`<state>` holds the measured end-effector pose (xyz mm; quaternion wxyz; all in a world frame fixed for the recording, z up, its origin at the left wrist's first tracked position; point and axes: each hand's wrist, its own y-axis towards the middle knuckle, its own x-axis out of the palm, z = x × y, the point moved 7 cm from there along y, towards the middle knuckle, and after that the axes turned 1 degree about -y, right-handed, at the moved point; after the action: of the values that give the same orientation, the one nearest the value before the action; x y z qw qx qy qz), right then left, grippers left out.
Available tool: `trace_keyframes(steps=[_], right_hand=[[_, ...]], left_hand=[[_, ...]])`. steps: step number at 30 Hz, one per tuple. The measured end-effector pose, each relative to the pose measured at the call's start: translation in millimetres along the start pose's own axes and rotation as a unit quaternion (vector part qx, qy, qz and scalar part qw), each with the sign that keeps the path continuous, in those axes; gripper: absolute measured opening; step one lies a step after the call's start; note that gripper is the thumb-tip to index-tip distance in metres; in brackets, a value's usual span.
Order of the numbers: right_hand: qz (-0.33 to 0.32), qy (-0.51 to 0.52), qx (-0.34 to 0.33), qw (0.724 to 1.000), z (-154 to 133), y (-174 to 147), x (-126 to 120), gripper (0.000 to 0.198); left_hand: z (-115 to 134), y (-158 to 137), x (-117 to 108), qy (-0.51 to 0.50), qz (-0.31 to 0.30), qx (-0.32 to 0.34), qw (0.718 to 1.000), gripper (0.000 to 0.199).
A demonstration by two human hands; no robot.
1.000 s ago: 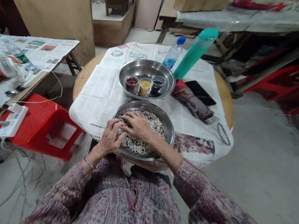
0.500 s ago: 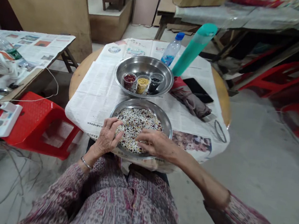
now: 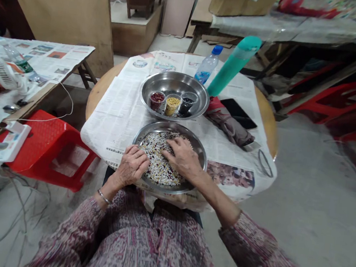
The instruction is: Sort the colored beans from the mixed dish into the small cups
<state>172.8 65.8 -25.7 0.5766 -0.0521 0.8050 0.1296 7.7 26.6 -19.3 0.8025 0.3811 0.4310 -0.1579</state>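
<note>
A shallow steel basin (image 3: 200,153) in front of me holds mixed grains and beans (image 3: 155,144), white, dark red, black and yellow. Over its left rim rests my left hand (image 3: 132,165), fingers curled in and thumb pressed against them; whatever they may hold is hidden. My right hand (image 3: 183,158) lies over the mix with its fingers apart, the tips touching the grains. Behind stands a deeper steel basin (image 3: 176,80) with three clear cups: dark red beans (image 3: 156,100), yellow beans (image 3: 172,105) and black beans (image 3: 187,103).
Newspaper (image 3: 109,113) covers the round table. Toward its back right are a water bottle (image 3: 207,65), a green tumbler-like container (image 3: 235,65), a dark flat device (image 3: 238,113) and a folded umbrella (image 3: 228,124). A red stool (image 3: 48,144) bearing a power strip (image 3: 11,142) stands left.
My right hand has moved forward over the grains, its fingers spreading. My left hand has stayed at the rim and its fingers have curled closer together. The view has shifted slightly.
</note>
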Motion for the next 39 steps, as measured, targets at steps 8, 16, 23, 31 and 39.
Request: trace_keyframes(steps=[8, 16, 23, 31, 39], right_hand=[[-0.070, 0.119, -0.247, 0.959, -72.3, -21.1, 23.1, 0.024], [-0.055, -0.012, -0.190, 0.980, -19.4, -14.3, -6.7, 0.015], [-0.183, -0.037, -0.119, 0.975, 5.8, -50.3, -13.2, 0.008], [-0.106, -0.008, -0.121, 0.987, -9.4, -22.0, -5.2, 0.021], [0.015, -0.071, 0.051, 0.996, 24.2, 10.7, -6.2, 0.041]], left_hand=[[-5.1, -3.4, -5.4, -0.037, 0.053, -0.050, 0.997, 0.020], [-8.2, -3.9, -2.0, -0.058, 0.036, -0.060, 0.996, 0.013], [-8.2, -4.3, -1.6, -0.065, 0.034, -0.061, 0.995, 0.013], [-7.9, -2.9, -1.5, -0.055, 0.022, -0.066, 0.996, 0.014], [-8.1, -3.0, -0.7, -0.044, 0.025, -0.063, 0.997, 0.019]])
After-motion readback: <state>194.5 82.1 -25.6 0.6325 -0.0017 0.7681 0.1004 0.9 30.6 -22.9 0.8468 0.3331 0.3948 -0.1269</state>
